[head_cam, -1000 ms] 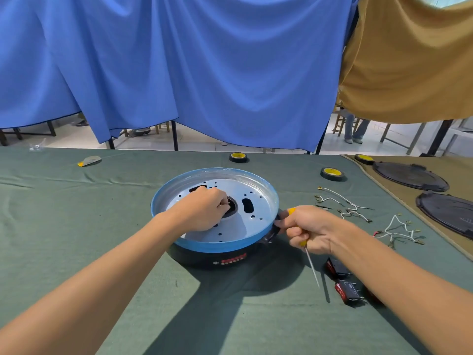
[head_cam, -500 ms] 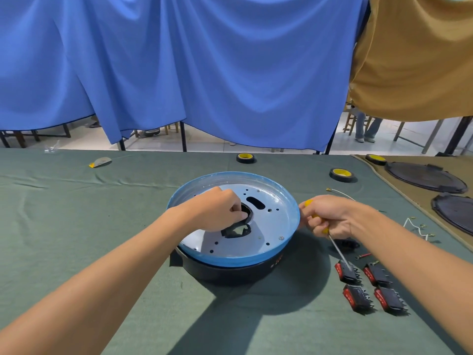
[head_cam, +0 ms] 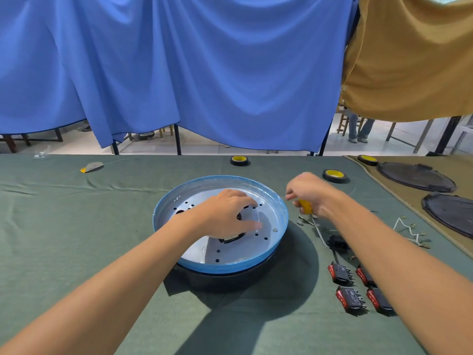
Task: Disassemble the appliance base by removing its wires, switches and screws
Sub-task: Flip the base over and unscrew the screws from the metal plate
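View from the head, looking down on a table draped in matte green cloth (head_cam: pixel 76 239).

Left forearm reaches in from the near left. The left hand (head_cam: pixel 225 216) lies palm down inside the appliance base (head_cam: pixel 230 267), fingers bent over the dark central opening; whether they grip its edge or only rest there cannot be told.

Right forearm crosses from the near right. The right hand (head_cam: pixel 311 193) hovers just right of the rim, lower fingers curled round the screwdriver (head_cam: pixel 305 206), its thin steel shaft slanting down towards the cloth.

The base sits mid-table: a round black body under a shallow, perforated, silvery metal pan with a blue-filmed rim.

Near right lie four black rocker switches (head_cam: pixel 341 272) with red caps, partly under the forearm. Beyond them lie white wires (head_cam: pixel 407 229). Small screws (head_cam: pixel 302 221) lie just beside the base.
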Action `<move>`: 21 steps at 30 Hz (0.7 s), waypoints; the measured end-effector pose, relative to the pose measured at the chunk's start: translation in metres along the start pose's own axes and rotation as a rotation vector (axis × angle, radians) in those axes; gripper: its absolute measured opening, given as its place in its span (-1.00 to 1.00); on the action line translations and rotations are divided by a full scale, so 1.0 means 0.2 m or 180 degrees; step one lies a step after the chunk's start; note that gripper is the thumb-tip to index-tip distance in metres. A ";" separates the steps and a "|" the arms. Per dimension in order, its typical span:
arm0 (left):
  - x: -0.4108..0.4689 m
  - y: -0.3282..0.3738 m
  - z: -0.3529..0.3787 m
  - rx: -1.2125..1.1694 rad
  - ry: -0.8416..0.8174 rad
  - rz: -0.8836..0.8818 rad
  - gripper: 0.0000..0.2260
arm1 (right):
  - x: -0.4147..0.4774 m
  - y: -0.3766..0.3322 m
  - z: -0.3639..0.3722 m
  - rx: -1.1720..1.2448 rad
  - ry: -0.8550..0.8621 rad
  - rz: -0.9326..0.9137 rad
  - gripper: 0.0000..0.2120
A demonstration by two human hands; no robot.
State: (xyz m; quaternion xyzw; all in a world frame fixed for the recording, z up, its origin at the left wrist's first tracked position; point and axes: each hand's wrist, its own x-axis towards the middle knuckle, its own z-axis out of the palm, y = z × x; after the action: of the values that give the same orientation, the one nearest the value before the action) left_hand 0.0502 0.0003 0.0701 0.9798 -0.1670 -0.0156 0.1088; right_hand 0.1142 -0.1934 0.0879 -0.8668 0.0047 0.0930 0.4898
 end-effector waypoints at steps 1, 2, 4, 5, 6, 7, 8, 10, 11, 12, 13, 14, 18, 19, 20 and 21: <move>0.00 0.01 0.01 -0.0013 -0.0113 0.0037 -0.45 | -0.02 -0.02 -0.03 0.0010 0.0105 -0.0162 -0.81; 0.01 0.01 0.01 -0.0048 -0.0252 0.0040 -0.43 | -0.04 -0.05 -0.05 0.0023 0.0190 -0.0382 -0.77; 0.01 0.01 0.01 -0.0110 -0.0465 -0.0035 -0.40 | -0.09 -0.08 -0.06 0.0262 0.0368 -0.0904 -0.76; 0.01 0.01 0.01 -0.0106 -0.0512 -0.0080 -0.39 | -0.12 -0.10 -0.06 0.0545 0.0450 -0.1141 -0.77; 0.02 0.01 0.01 -0.0081 -0.0535 -0.0101 -0.39 | -0.15 -0.11 -0.05 0.0870 0.0511 -0.1333 -0.77; 0.02 0.02 0.01 -0.0054 -0.0551 -0.0104 -0.39 | -0.17 -0.13 -0.03 0.1153 0.0548 -0.1479 -0.78; 0.02 0.02 0.01 -0.0033 -0.0562 -0.0103 -0.39 | -0.19 -0.13 0.00 0.1336 0.0568 -0.1587 -0.78; 0.03 0.03 0.00 -0.0027 -0.0583 -0.0126 -0.40 | -0.21 -0.14 0.05 0.1332 0.0623 -0.1735 -0.78; 0.03 0.03 0.00 -0.0046 -0.0586 -0.0149 -0.40 | -0.21 -0.14 0.07 0.1222 0.0645 -0.1778 -0.79; 0.03 0.04 0.00 -0.0066 -0.0585 -0.0166 -0.41 | -0.21 -0.14 0.08 0.1145 0.0656 -0.1814 -0.79; 0.03 0.03 0.00 -0.0079 -0.0588 -0.0174 -0.41 | -0.21 -0.14 0.08 0.1136 0.0669 -0.1840 -0.79; 0.03 0.03 0.01 -0.0088 -0.0597 -0.0180 -0.41 | -0.21 -0.15 0.07 0.1187 0.0699 -0.1864 -0.79; 0.02 0.04 0.03 -0.0073 -0.0634 -0.0200 -0.40 | -0.20 -0.15 0.06 0.1502 0.0803 -0.1967 -0.78; 0.01 0.04 0.03 -0.0054 -0.0631 -0.0200 -0.40 | -0.21 -0.15 0.06 0.1475 0.0819 -0.1995 -0.79; 0.01 0.05 0.02 -0.0025 -0.0629 -0.0193 -0.40 | -0.21 -0.16 0.07 0.1402 0.0871 -0.2030 -0.79; 0.01 0.05 0.02 0.0007 -0.0635 -0.0180 -0.39 | -0.21 -0.17 0.07 0.1346 0.0947 -0.2076 -0.80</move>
State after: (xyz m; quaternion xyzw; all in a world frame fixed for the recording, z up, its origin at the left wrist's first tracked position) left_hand 0.0491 -0.0104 0.0680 0.9778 -0.1493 -0.1159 0.0900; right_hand 0.0734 -0.1679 0.1162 -0.7072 -0.1804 -0.1963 0.6548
